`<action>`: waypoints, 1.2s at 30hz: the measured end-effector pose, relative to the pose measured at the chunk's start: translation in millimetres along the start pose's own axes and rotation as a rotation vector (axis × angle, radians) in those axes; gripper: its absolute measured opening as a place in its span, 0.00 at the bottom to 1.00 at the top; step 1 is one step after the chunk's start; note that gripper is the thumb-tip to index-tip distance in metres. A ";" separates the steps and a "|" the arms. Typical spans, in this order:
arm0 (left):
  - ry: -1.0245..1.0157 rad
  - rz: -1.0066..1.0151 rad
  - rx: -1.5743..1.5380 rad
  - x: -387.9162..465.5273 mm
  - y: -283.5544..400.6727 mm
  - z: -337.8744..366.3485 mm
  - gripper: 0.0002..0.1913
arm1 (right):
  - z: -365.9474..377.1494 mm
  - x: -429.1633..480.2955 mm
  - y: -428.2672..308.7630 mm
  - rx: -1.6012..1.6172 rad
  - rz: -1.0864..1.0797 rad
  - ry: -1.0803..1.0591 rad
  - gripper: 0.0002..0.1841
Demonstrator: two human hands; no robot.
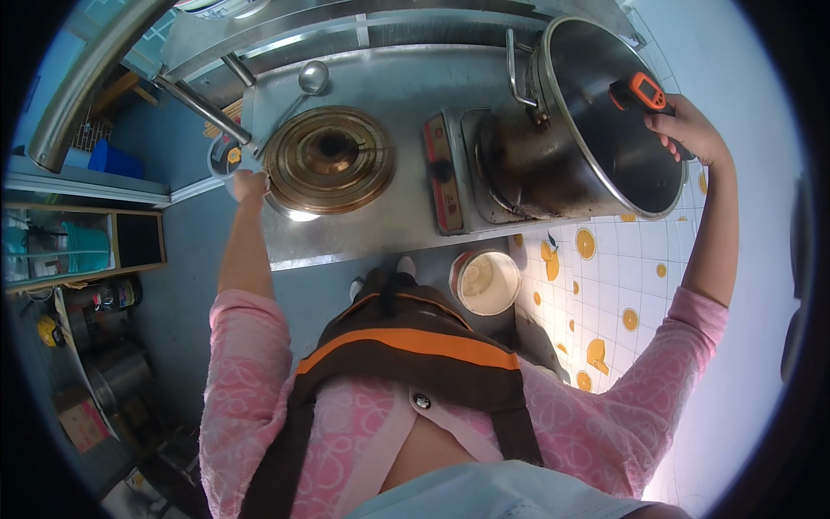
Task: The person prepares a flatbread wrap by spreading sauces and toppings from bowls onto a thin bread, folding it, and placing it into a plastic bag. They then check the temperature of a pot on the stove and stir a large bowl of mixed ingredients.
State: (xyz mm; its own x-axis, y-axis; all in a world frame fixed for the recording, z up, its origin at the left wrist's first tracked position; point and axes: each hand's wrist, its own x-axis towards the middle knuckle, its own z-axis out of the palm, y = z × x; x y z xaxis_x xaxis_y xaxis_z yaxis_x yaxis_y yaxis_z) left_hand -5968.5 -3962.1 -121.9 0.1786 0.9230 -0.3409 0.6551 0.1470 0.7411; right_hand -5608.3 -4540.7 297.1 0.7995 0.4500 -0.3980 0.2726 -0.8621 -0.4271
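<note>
My right hand (697, 130) grips an orange-and-black infrared thermometer (642, 92). It is held over the mouth of a tall steel stockpot (545, 172), whose dark interior shows no clear contents. The stockpot stands on a portable gas stove (447, 175) on the steel counter. At the counter's left edge, my left hand (248, 186) is closed on what looks like a clear plastic jug (219, 154). A dark item with a yellow knob shows in or behind that jug. Just right of my left hand lies a round, ridged, brass-coloured lid (327, 159); what is under it is hidden.
A steel ladle (314, 78) lies behind the lid. Above the counter runs a steel shelf (272, 39) with bowls, on metal posts. A white bucket (489, 282) stands on the floor by the fruit-patterned tiled wall (609, 292). Shelving (139, 237) stands at left.
</note>
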 end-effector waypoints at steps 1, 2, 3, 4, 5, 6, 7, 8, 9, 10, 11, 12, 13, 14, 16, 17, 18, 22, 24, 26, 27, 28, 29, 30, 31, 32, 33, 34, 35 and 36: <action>-0.005 -0.021 -0.056 -1.9 4.2 5.1 0.22 | -1.4 0.8 -2.2 0.006 -0.001 0.002 0.15; -0.011 -0.044 -0.028 -2.7 8.6 12.7 0.22 | -2.4 1.2 -3.8 0.012 -0.003 0.005 0.15; -0.028 -0.066 -0.077 -2.9 13.1 21.6 0.21 | -3.4 1.8 -5.6 0.015 -0.005 0.005 0.15; -0.039 -0.085 -0.125 -3.5 17.6 31.6 0.21 | -4.3 2.2 -7.0 0.019 -0.006 0.005 0.15; -0.052 -0.109 -0.170 -4.5 22.3 41.7 0.21 | -5.2 2.9 -8.2 0.023 -0.008 0.006 0.15; -0.057 -0.103 -0.231 -6.8 26.8 52.3 0.20 | -5.9 3.4 -9.0 0.039 -0.011 0.006 0.15; -0.066 -0.102 -0.287 -10.1 31.7 63.7 0.20 | -6.6 3.8 -9.0 0.046 -0.011 0.004 0.14; -0.076 -0.100 -0.343 -12.7 38.9 73.4 0.20 | -7.4 4.3 -9.2 0.055 -0.010 0.003 0.14; -0.062 -0.109 -0.366 -17.0 44.3 83.7 0.20 | -8.1 5.0 -8.5 0.073 -0.012 0.008 0.14; -0.051 -0.118 -0.389 -21.9 49.4 93.9 0.20 | -8.7 5.9 -7.9 0.072 -0.006 -0.005 0.14; -0.036 -0.113 -0.412 -24.3 55.6 103.1 0.20 | -9.3 6.8 -6.7 0.069 0.006 -0.017 0.14; -0.050 -0.135 -0.449 -25.3 61.8 112.6 0.21 | -9.9 7.4 -5.6 0.066 0.019 -0.031 0.14; -0.054 -0.152 -0.466 -23.9 66.5 119.4 0.22 | -10.4 8.1 -4.4 0.073 0.039 -0.045 0.13; -0.058 -0.162 -0.485 -21.8 69.4 126.8 0.22 | -11.1 9.1 -3.1 0.080 0.039 -0.088 0.13; -0.046 -0.146 -0.531 -14.1 73.5 140.6 0.22 | -11.3 10.5 -0.7 0.055 0.041 -0.123 0.12; -0.035 -0.158 -0.521 -7.8 75.7 146.0 0.21 | -10.9 11.1 0.6 0.062 0.048 -0.139 0.12; -0.027 -0.170 -0.510 -3.2 76.5 151.4 0.21 | -10.4 12.6 1.8 0.049 0.052 -0.156 0.13; -0.030 -0.138 -0.517 6.3 82.7 168.4 0.11 | -6.6 19.5 8.4 0.058 0.059 -0.233 0.16; -0.024 -0.109 -0.483 6.1 86.7 178.8 0.09 | -4.7 24.8 13.1 0.026 0.079 -0.238 0.11; -0.060 -0.062 -0.316 7.2 86.1 188.0 0.11 | -3.3 30.2 17.8 0.022 0.067 -0.271 0.10; -0.095 0.003 -0.210 10.7 83.7 189.1 0.13 | -3.1 32.1 20.1 -0.015 0.061 -0.267 0.10; -0.116 0.033 -0.124 14.1 80.8 194.1 0.14 | -2.0 34.8 21.9 -0.042 0.094 -0.266 0.10; -0.121 0.081 -0.040 19.2 76.8 196.4 0.15 | -0.8 37.3 23.5 -0.052 0.101 -0.277 0.09; -0.113 0.159 0.029 26.7 72.6 195.4 0.17 | 0.7 38.8 24.9 -0.055 0.101 -0.272 0.09; -0.091 0.232 0.113 34.2 69.1 192.3 0.16 | 2.6 40.5 26.2 -0.059 0.099 -0.269 0.08; -0.060 0.326 0.186 39.4 67.1 189.8 0.16 | 3.8 41.9 27.0 -0.065 0.094 -0.269 0.08; -0.054 0.347 0.287 41.2 66.4 187.7 0.15 | 5.6 42.7 27.8 -0.050 0.085 -0.272 0.08; -0.093 0.342 0.332 43.5 70.3 180.2 0.18 | 7.2 42.8 28.4 -0.035 0.075 -0.275 0.07; -0.099 0.388 0.213 40.7 74.0 172.1 0.19 | 8.9 42.8 28.8 -0.022 0.070 -0.276 0.07; -0.133 0.363 0.108 31.7 77.3 162.6 0.19 | 10.3 41.7 29.1 -0.020 0.052 -0.281 0.07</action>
State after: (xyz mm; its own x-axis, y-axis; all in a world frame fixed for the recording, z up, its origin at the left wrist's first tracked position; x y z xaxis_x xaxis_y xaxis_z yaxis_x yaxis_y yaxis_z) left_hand -5792.8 -3979.3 -169.5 0.5012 0.8531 -0.1451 0.6041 -0.2249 0.7645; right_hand -5572.5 -4544.6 259.7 0.6340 0.4493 -0.6294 0.2476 -0.8890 -0.3852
